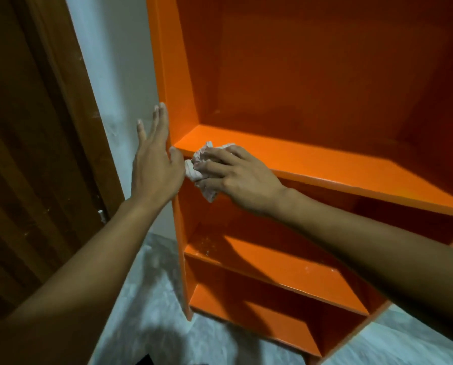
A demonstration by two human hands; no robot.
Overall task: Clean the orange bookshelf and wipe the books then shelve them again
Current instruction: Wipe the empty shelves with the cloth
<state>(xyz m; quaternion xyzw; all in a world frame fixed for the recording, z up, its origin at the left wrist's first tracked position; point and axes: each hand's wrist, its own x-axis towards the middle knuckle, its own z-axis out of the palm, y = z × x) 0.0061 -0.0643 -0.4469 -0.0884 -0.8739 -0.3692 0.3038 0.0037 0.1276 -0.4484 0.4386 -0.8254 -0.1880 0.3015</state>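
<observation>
Orange bookshelf fills the frame from 12 to 4 o'clock, all compartments bare; no books in view. Upper shelf board runs long axis from roughly 9 toward 4 o'clock, front edge facing the wearer.

Crumpled pale cloth sits at the board's left end, draped over the front edge near frame centre. Right hand pressed flat on top of it, fingers curled over the wad and pinning it to the board. The unwiped length of board lies off toward 3–4 o'clock from those fingers, so the stroke likely travels along the board's axis, away from the corner.

Left hand at 9 o'clock of the cloth, fingers spread and straight, holding nothing, palm braced against the outer side panel; thumb just beside the cloth.

Lower shelves show pale specks, probably dust, not yet wiped. Wooden door at 9 o'clock, light floor below.
</observation>
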